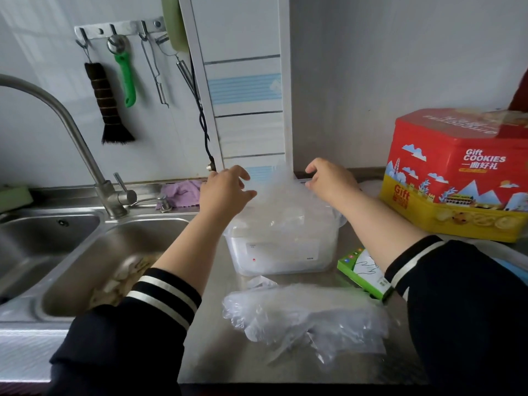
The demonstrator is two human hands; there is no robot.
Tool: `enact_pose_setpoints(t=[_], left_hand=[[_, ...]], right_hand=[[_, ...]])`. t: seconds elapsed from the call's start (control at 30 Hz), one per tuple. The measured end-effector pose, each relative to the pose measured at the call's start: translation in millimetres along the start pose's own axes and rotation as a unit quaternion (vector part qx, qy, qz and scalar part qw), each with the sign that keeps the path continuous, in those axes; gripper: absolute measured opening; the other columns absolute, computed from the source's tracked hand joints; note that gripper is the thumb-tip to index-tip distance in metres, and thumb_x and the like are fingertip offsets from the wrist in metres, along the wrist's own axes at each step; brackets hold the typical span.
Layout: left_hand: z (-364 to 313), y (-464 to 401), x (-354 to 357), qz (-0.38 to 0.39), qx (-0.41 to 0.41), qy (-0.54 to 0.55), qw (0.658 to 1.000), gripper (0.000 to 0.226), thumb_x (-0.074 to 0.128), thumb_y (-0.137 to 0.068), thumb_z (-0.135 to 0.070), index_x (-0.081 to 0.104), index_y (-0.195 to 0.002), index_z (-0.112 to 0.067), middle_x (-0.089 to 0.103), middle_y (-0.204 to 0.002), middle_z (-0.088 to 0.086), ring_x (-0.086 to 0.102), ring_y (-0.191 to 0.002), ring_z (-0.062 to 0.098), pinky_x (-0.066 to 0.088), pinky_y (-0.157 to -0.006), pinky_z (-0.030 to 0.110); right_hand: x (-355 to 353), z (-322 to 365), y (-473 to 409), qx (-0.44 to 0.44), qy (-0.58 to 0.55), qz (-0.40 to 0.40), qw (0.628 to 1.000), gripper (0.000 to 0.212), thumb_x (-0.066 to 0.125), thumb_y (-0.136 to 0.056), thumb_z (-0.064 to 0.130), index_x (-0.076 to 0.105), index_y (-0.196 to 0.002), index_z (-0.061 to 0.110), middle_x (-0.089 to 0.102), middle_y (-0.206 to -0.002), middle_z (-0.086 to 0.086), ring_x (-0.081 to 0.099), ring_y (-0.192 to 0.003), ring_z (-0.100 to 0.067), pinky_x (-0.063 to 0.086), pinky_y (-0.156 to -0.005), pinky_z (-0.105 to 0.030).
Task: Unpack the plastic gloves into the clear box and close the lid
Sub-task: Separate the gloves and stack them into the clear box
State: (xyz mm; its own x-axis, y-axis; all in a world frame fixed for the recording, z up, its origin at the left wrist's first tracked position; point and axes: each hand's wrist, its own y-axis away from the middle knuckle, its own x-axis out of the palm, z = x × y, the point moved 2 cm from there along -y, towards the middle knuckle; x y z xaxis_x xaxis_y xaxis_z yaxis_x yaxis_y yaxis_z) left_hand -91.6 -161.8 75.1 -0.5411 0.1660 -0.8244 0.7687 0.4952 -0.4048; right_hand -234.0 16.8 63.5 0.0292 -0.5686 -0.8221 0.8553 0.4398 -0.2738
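The clear box [278, 260] stands on the steel counter, heaped with crumpled plastic gloves [285, 215]. Behind the heap its clear lid [273, 178] stands raised and blurred. My left hand [225, 190] curls its fingers at the lid's left edge, and my right hand [328, 181] grips the right edge. A second pile of plastic gloves [303, 318] lies loose on the counter in front of the box. The green glove packet [363, 271] lies to the right of the box, partly under my right forearm.
A double steel sink [94, 252] with a tall tap [85, 155] fills the left. A red and yellow cookie tin [457, 178] stands at the right. A purple cloth [180, 192] lies behind the sink. Utensils hang on wall hooks [120, 30].
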Motion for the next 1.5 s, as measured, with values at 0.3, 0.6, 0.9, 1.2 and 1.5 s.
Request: enact_pose_setpoints(t=[0.3,0.6,0.9,1.2,1.5], left_hand=[[4,10,-20,-0.087,0.026,0.028,0.995,0.030,0.065,-0.087,-0.032,0.061,-0.117,-0.026,0.059,-0.114,0.000,0.048,-0.112,0.027,0.030,-0.087,0.029],[-49,127,0,-0.197,0.182,0.198,0.943,0.014,0.055,-0.091,-0.012,0.062,-0.102,-0.014,0.054,-0.090,-0.011,0.047,-0.070,0.006,0.035,-0.065,0.009],[-35,192,74,0.048,0.134,0.227,0.963,0.035,0.055,-0.083,-0.055,0.063,-0.099,-0.025,0.062,-0.095,-0.016,0.054,-0.091,0.005,0.045,-0.078,0.027],[-35,198,73,0.076,0.029,0.211,0.974,0.033,0.076,-0.075,-0.026,0.056,-0.101,-0.027,0.055,-0.090,-0.020,0.055,-0.089,0.006,0.040,-0.073,0.021],[-39,200,72,0.075,0.061,0.168,0.981,0.047,0.073,-0.081,-0.037,0.051,-0.114,-0.013,0.062,-0.108,-0.001,0.055,-0.100,0.020,0.035,-0.070,0.029]], right_hand=[[-19,-3,5,-0.025,-0.041,-0.050,0.998,0.034,0.071,-0.084,0.030,0.060,-0.116,0.022,0.056,-0.121,-0.004,0.055,-0.111,-0.023,0.046,-0.094,-0.039],[-52,5,128,-0.101,-0.385,0.003,0.917,0.006,0.068,-0.087,0.014,0.063,-0.090,0.014,0.066,-0.075,0.000,0.059,-0.064,-0.007,0.052,-0.064,-0.020],[18,-36,208,-0.091,-0.132,0.160,0.974,0.026,0.077,-0.077,0.026,0.056,-0.082,0.040,0.060,-0.092,0.015,0.058,-0.089,-0.006,0.048,-0.084,-0.031],[26,-42,206,-0.067,-0.220,0.021,0.973,0.008,0.073,-0.082,0.027,0.072,-0.077,0.021,0.069,-0.089,0.010,0.064,-0.088,-0.011,0.051,-0.086,-0.040],[16,-26,190,-0.112,-0.172,-0.004,0.979,0.021,0.066,-0.088,0.032,0.072,-0.082,0.013,0.061,-0.092,0.010,0.059,-0.088,-0.010,0.047,-0.082,-0.032]])
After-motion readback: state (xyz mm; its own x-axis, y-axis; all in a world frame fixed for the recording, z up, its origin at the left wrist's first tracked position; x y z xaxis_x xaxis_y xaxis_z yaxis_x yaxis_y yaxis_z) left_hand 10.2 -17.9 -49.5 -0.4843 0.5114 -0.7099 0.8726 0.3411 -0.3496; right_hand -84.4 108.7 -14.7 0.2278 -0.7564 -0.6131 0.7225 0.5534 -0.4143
